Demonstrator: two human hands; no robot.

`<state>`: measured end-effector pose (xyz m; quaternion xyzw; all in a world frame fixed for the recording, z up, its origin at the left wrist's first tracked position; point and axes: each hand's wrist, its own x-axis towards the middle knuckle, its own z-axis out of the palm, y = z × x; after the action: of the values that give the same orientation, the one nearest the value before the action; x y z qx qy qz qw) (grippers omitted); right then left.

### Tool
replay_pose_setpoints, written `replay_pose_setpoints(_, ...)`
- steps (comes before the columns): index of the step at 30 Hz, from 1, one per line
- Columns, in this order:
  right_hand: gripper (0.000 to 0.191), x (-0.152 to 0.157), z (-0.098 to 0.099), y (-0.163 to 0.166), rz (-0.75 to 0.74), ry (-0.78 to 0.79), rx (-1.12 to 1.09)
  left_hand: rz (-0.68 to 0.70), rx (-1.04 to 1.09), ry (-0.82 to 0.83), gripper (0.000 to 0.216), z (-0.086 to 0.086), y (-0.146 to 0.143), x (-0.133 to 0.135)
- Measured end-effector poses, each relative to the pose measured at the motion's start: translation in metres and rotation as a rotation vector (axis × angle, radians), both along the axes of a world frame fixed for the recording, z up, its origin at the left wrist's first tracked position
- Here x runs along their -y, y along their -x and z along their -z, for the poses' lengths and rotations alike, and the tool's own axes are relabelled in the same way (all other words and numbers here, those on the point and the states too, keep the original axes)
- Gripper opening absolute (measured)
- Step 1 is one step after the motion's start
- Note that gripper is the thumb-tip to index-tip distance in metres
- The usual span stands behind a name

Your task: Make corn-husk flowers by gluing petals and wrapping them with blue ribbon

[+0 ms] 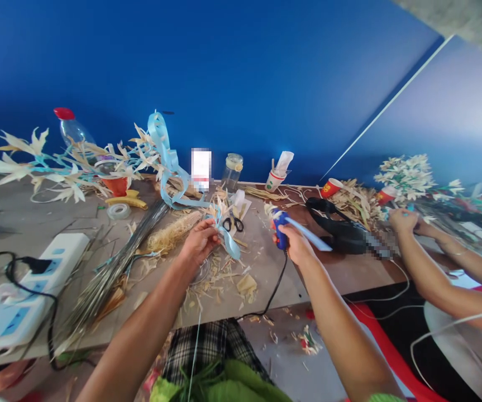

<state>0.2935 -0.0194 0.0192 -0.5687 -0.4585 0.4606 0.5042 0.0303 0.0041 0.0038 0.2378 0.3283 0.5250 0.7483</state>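
Note:
My left hand (pixel 201 243) pinches a pale straw-coloured husk flower (pixel 219 209) wound with light blue ribbon (pixel 230 245). From there the ribbon runs up and back toward the flower branches at the left. In my right hand (pixel 297 243) is a blue glue gun (pixel 281 228), its nozzle pointing up and away from me; a translucent glue stick (pixel 310 233) sticks out of its rear. The gun's black cord hangs down over the table edge. Just behind the flower lie black-handled scissors (pixel 233 224). Flower and glue gun are apart from each other.
A bundle of thin wires (pixel 115 268), a power strip (pixel 35 290) and a tape roll (pixel 119 211) lie to the left. Behind stand a glass jar (pixel 233 172) and a paper cup (pixel 275 180). A black bag (pixel 341 234) is at the right, beside a co-worker's hands (pixel 406 220).

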Motion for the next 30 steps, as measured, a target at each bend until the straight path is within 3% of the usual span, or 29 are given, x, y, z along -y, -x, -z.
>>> replay_pose_setpoints(3, 0.037, 0.012, -0.01, 0.01, -0.186, -0.094, -0.311, 0.011, 0.004, -0.016, 0.032, 0.003, 0.0, -0.001)
replay_pose_setpoints(6, 0.037, 0.018, -0.011, 0.026, -0.353, -0.076, -0.304, 0.006, -0.008, -0.013, 0.031, 0.004, 0.0, -0.002)
replay_pose_setpoints(10, 0.034, 0.016, -0.002, 0.044, -0.448, -0.054, -0.189, -0.003, -0.037, -0.033, 0.027, 0.004, 0.0, -0.002)
replay_pose_setpoints(18, 0.042, 0.0, 0.023, 0.053, -0.442, 0.002, 0.076, -0.029, -0.075, -0.046, 0.023, 0.003, 0.0, -0.003)
replay_pose_setpoints(30, 0.036, -0.005, 0.015, 0.057, -0.497, -0.162, 0.381, -0.059, -0.121, -0.018, 0.026, 0.005, -0.001, -0.006)
